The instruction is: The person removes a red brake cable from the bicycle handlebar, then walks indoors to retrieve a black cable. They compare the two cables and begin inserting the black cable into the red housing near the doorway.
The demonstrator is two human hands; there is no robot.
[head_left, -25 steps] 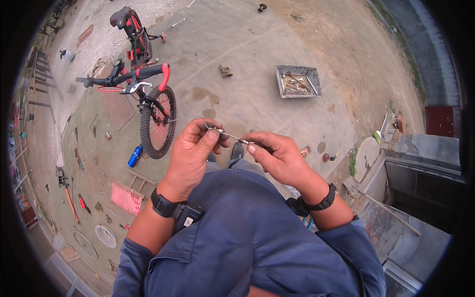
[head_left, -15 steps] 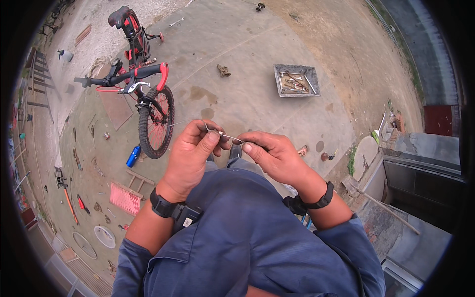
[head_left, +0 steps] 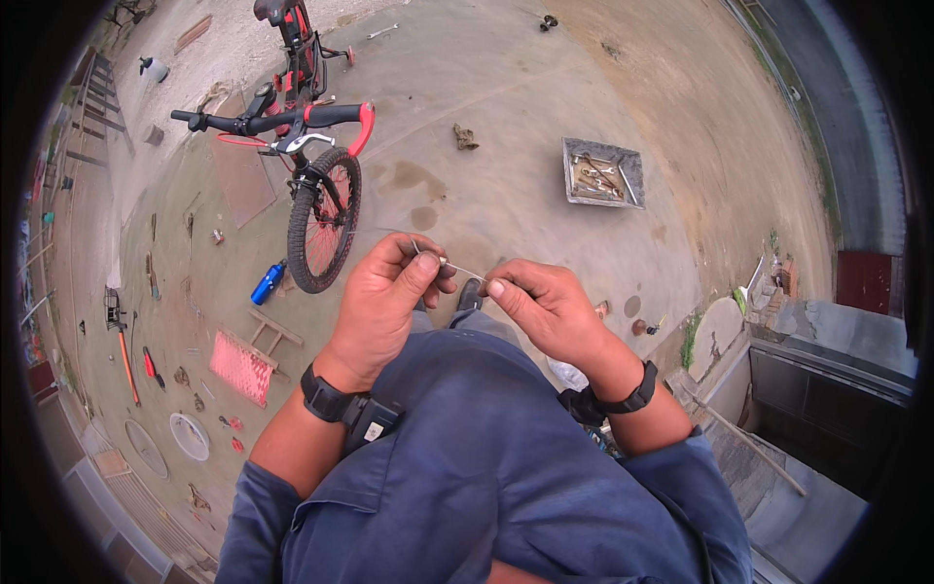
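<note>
Both hands up in front of the chest, over the blue-clad lap. Left hand (head_left: 389,297) pinches one end of a thin metal rod (head_left: 457,269) between thumb and fingertips, fist mostly curled. Right hand (head_left: 545,307) pinches the other end, index finger laid along it. Rod spans the gap between them, long axis roughly left-right, left end a bit higher in the picture; which end is the tip, can't tell. Neither hand nearer, both on it. Beyond, on the concrete yard: blue bottle (head_left: 267,283), red-and-black bicycle (head_left: 316,195) standing, tray of tools (head_left: 603,173) further right.
</note>
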